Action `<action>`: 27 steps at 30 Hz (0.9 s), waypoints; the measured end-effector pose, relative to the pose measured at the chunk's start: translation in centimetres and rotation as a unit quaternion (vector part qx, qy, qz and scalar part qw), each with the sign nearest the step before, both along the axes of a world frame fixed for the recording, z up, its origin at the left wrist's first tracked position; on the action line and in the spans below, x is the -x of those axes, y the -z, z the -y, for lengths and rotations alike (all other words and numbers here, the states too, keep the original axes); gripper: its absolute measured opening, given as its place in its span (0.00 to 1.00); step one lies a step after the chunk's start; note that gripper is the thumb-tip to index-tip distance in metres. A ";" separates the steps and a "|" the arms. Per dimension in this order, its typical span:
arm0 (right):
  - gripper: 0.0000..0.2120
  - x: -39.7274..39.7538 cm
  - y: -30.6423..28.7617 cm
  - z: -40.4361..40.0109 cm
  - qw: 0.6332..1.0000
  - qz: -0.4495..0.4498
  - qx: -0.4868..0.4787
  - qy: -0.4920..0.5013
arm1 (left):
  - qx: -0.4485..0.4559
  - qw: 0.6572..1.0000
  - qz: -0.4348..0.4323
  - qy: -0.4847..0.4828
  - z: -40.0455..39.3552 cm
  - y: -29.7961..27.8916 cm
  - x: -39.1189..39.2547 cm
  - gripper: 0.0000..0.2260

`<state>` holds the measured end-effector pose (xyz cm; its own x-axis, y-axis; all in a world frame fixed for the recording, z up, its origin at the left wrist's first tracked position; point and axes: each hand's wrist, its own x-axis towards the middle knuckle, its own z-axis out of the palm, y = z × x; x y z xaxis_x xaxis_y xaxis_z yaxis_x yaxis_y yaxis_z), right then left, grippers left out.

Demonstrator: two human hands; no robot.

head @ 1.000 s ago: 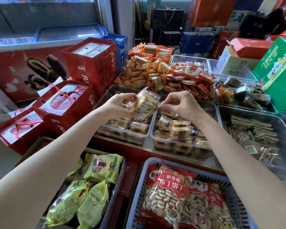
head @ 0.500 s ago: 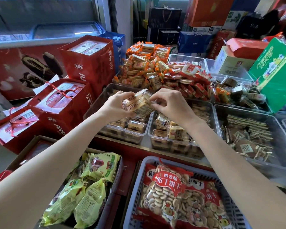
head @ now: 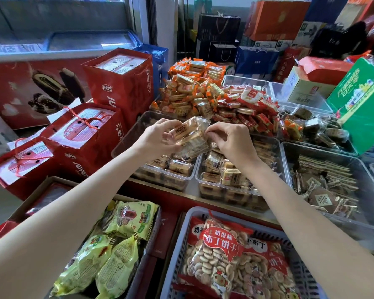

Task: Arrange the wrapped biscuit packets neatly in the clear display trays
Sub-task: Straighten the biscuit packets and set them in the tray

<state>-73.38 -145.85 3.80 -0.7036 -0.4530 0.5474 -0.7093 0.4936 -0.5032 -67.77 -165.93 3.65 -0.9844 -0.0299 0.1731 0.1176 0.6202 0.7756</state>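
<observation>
My left hand (head: 158, 134) grips a bunch of clear-wrapped biscuit packets (head: 189, 137) and holds it above the gap between two clear trays. My right hand (head: 229, 139) pinches the right edge of that bunch with curled fingers. Below, the left clear tray (head: 125, 137) holds a few packets at its near right end. The middle clear tray (head: 205, 188) is filled with similar packets (head: 229, 178) lying at mixed angles.
Orange and red wrapped biscuits (head: 214, 100) are heaped behind the trays. A clear tray of brown packets (head: 324, 182) sits to the right, below a green box (head: 363, 104). Red gift boxes (head: 84, 134) stand at left. A grey basket (head: 181, 229) of bagged biscuits and green snack bags (head: 108, 251) lie nearest.
Both hands have lifted slightly and come closer together on the bunch of packets. My right hand, which was apart from the bunch, now pinches its right edge.
</observation>
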 end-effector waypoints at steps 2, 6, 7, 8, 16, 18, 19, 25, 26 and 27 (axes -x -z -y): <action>0.06 0.2 0.0 0.0 1.000 -0.010 0.004 -0.003 | 0.010 1.000 -0.015 -0.004 -0.3 0.1 0.2 0.31; 0.05 0.3 -0.2 0.1 0.999 -0.031 0.029 -0.029 | 0.086 0.996 -0.035 0.011 -1.3 -0.1 0.5 0.36; 0.05 0.2 -0.3 0.2 0.998 -0.030 0.034 -0.032 | 0.097 0.995 -0.035 0.011 -1.5 -0.1 0.6 0.36; 0.05 0.2 -0.3 0.1 0.998 -0.023 0.042 -0.033 | 0.103 0.994 -0.033 0.007 -1.5 -0.1 0.7 0.36; 0.16 2.7 -0.7 -1.6 0.993 0.103 0.037 0.038 | 0.018 0.999 0.043 0.021 -0.2 0.5 1.0 0.39; 0.14 2.9 -0.7 -1.4 0.991 0.127 0.023 0.023 | 0.000 0.997 0.059 0.043 -0.6 0.2 0.9 0.38; 0.11 2.9 -0.8 -1.3 0.991 0.129 0.030 0.018 | -0.005 0.997 0.063 0.051 -0.8 0.0 0.9 0.38; 0.03 3.1 -1.0 -1.4 0.989 0.129 0.059 0.035 | -0.021 0.994 0.078 0.071 -1.4 -0.5 1.0 0.37; 0.02 3.1 -1.0 -1.4 0.990 0.122 0.057 0.032 | -0.033 0.993 0.086 0.073 -1.5 -0.5 1.0 0.36; 0.02 3.0 -1.1 -1.5 0.991 0.118 0.052 0.028 | -0.044 0.992 0.095 0.076 -1.5 -0.4 0.9 0.36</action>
